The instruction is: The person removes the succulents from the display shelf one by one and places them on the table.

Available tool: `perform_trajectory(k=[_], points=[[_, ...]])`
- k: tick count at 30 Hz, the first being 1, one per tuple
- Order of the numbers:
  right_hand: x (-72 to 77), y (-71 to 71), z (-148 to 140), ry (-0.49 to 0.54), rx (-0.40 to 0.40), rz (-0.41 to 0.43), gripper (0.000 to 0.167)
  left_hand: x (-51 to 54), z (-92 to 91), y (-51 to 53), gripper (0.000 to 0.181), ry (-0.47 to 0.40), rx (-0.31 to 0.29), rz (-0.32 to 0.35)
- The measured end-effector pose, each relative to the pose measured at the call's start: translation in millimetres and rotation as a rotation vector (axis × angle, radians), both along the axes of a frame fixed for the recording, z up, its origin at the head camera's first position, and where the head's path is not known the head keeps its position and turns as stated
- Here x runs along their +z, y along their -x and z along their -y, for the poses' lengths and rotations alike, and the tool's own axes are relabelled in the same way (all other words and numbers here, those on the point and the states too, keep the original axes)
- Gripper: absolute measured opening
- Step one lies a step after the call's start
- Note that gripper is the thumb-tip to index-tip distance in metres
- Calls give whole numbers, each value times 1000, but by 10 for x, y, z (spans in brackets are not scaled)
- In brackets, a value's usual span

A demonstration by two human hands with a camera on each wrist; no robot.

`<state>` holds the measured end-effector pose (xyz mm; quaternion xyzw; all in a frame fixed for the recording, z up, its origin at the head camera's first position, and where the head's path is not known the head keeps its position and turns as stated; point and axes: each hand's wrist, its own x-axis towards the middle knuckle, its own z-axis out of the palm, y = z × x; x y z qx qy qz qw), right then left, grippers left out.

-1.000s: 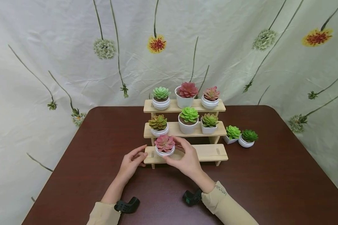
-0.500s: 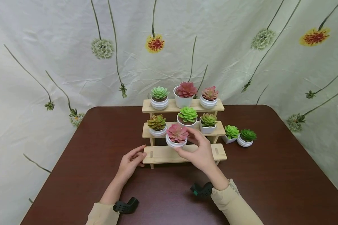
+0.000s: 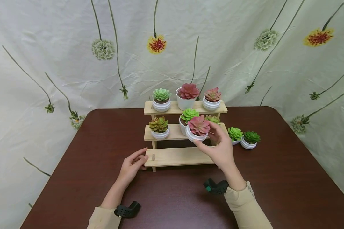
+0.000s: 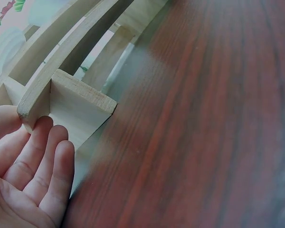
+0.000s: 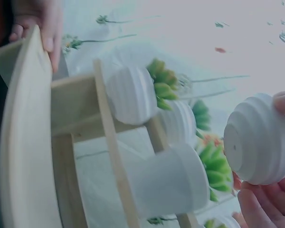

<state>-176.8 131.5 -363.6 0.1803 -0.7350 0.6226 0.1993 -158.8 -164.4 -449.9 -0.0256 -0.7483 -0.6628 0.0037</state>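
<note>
My right hand (image 3: 222, 149) holds a pink succulent (image 3: 198, 126) in a ribbed white pot, in the air in front of the middle shelf's right half. The right wrist view shows the pot (image 5: 259, 140) between thumb and fingers, its base facing the camera. My left hand (image 3: 132, 164) grips the left end of the wooden stand's bottom shelf (image 3: 177, 156); in the left wrist view the thumb and fingers of that hand (image 4: 31, 166) pinch the board's end (image 4: 35, 102). The bottom shelf bears no pots.
Three potted succulents stand on the top shelf (image 3: 173, 108). The middle shelf (image 3: 174, 135) holds an olive-brown one (image 3: 159, 125), a bright green one (image 3: 190, 115) and a partly hidden green one (image 3: 212, 119). Two green ones (image 3: 235, 133) (image 3: 251, 137) stand right of the stand on the brown table (image 3: 275, 178).
My right hand has lifted the pink succulent from over the bottom shelf's left end and carried it right and up. My left hand has stayed at the shelf end.
</note>
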Motion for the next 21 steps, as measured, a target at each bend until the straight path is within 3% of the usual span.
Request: perform_trajectory(k=[10, 21], points=[[85, 52, -267, 46, -97, -66, 60, 4, 3, 0, 41, 6, 4, 6], [112, 94, -535, 41, -248, -46, 60, 5, 5, 2, 41, 12, -1, -2]])
